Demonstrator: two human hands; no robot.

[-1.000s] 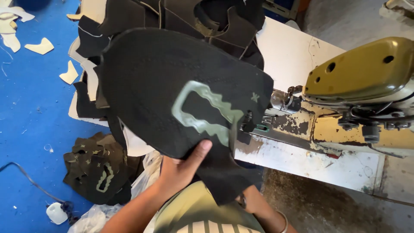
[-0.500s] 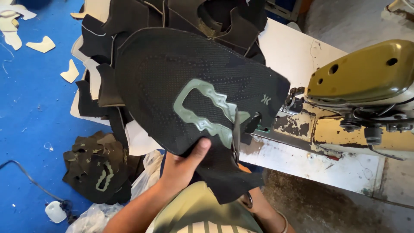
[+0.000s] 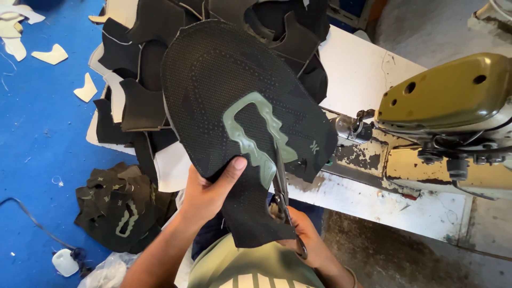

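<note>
Left hand [image 3: 205,194] pinches black knit upper [image 3: 234,101] | right hand [image 3: 309,240] grips scissors [image 3: 281,186] at green overlay [image 3: 256,136], frame centre | step: trimming | next: steady, careful snip

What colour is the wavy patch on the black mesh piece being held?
Olive green patch on the black mesh piece; head view, the only one.

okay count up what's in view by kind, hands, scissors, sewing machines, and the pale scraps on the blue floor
Hands: 2 (left hand, right hand)
Scissors: 1
Sewing machine: 1
Pale scraps on the blue floor: 5 in view, for example
Total: 9
</note>
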